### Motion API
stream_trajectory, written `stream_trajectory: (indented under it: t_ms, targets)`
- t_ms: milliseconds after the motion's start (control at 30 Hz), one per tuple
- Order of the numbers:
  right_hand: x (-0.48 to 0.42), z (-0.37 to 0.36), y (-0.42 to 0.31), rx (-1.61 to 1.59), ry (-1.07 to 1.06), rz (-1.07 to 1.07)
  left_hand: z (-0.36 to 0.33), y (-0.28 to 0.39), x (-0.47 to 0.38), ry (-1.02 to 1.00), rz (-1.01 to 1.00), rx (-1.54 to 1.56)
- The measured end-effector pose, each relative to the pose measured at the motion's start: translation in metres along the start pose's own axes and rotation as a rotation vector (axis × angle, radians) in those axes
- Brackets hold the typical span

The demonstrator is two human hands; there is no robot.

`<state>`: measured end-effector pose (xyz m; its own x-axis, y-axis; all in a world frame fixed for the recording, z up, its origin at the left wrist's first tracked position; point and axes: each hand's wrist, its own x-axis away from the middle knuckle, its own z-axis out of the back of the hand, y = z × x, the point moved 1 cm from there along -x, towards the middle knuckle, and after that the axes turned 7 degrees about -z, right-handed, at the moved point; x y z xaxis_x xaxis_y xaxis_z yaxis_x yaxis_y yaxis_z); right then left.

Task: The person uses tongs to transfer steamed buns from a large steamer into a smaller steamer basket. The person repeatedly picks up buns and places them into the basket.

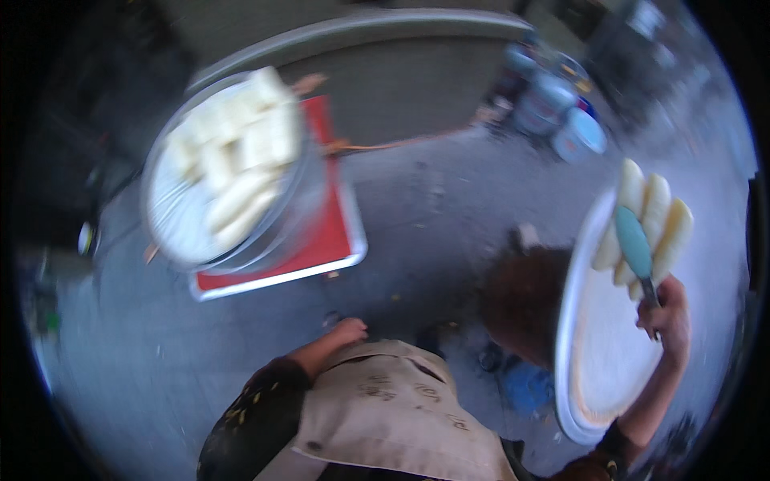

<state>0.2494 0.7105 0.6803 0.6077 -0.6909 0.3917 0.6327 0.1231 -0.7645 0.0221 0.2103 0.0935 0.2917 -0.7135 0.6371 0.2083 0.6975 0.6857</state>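
At the right, my right hand (668,315) grips a utensil with a teal oval head (633,243) and a dark shaft; whether it is tongs or a spatula cannot be made out. Several pale, long dough rolls (668,231) are bunched at its head, above the far part of a large round tray (568,337) with a raised, light rim. My left hand (351,332) is curled in front of my apron (391,409), with nothing visible in it. To the upper left, a round metal steamer (295,207) holds more white rolls (246,144) on a pale liner (180,207).
The steamer stands on a red surface with a white edge (280,278). Farther off, several buckets (544,102) are grouped near an orange cord or hose (397,144). Beside the round tray are a brown object (523,294) and something blue (527,388) on the grey floor (421,204).
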Motion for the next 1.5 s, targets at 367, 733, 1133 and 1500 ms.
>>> stream_trajectory:
  t_ms: [367,733,1133,1500]
  targets:
    - [0.019,-0.337,-0.295,0.454,-0.706,0.387,0.024,-0.205,0.189,0.376,0.322,0.139]
    - [0.051,-0.565,-0.346,0.789,-0.743,0.270,-0.099,-0.286,0.287,0.153,0.516,0.033]
    - [0.031,-0.662,-0.347,1.018,-0.526,-0.111,0.029,-0.394,0.321,0.459,0.609,1.272]
    - [0.025,-0.660,-0.363,1.037,-0.445,-0.153,0.065,-0.392,0.268,0.137,0.322,0.530]
